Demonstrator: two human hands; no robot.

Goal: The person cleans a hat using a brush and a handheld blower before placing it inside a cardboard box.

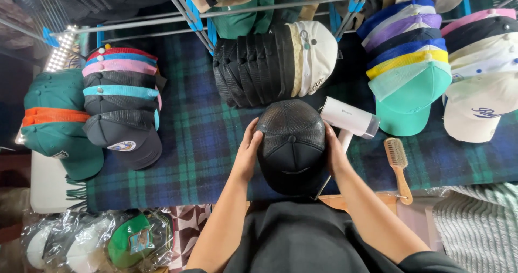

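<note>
I have the black cap [292,146] held between both hands near the front edge of the table [199,138], which is covered in a blue and green plaid blanket. My left hand [248,154] cups its left side with the fingers curled onto the mesh crown, and my right hand [333,155] presses flat against the right side, so the cap is pinched between the two palms rather than gripped by fingertips.

I judge the cap light and soft: the mesh back should give under pressure, while the front panel and brim look stiffer. The sides of the crown, where my hands sit now, seem the safest hold, since squeezing the top would likely dent it.

Just behind my right hand lies a white handheld steamer [349,119], and a wooden brush [399,167] rests to its right. A row of black caps [253,70] with a cream one at its end sits straight ahead, a mixed stack [123,97] stands to the left, and a pile topped by a teal cap [410,86] sits to the right.

Most of my right palm is hidden behind the cap, the steamer's handle runs out of sight under my wrist, and the bagged items [102,243] at lower left are too blurred by plastic to make out clearly.
</note>
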